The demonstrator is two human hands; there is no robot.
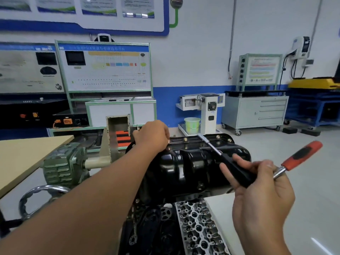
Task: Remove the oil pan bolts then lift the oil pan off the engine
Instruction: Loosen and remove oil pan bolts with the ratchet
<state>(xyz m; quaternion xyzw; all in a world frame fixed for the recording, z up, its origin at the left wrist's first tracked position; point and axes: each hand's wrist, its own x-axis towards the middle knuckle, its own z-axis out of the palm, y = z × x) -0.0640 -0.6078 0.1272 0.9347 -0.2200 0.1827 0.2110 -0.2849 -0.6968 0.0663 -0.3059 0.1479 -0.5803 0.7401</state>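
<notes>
Oil pan (191, 168), stiff glossy steel, likely slick; grab by flange w/ both hands. Left hand (152, 134) fingers a rear bolt; right hand (257, 183) holds two tools.

Glossy black oil pan (191, 162) sits atop the engine (195, 223), brass-coloured bolts (185, 139) along its flange.

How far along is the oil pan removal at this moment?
Nothing looks finished: the oil pan sits on the engine, bolts showing along its far flange. In hand: left hand at the flange's left end; right hand holds two drivers. Left: remaining bolts, then lifting.
</notes>
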